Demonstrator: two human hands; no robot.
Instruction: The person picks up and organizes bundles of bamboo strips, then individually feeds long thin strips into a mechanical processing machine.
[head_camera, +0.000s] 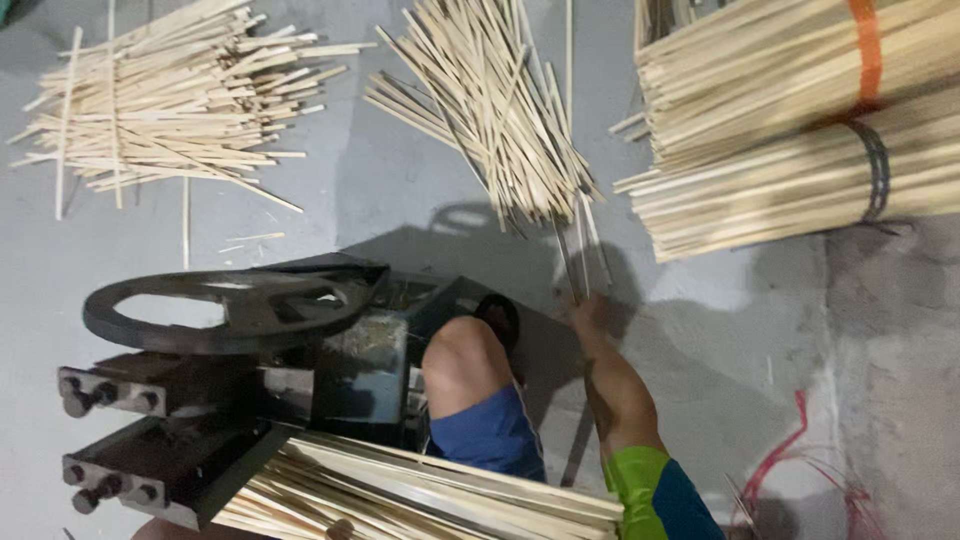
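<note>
The right hand (590, 312) was stretched out to the floor (400, 190), fingers clamped on a few bamboo sticks (572, 262) at the near end of a loose pile (495, 100). The left hand was not seen. Tied bundles (800, 120) lay just right of the pile.

I see a big black metal machine with a round wheel (235, 305). Above it lies a loose pile of pale bamboo sticks (170, 100). To its far right sit tied bundles of long bamboo sticks (790, 130).
</note>
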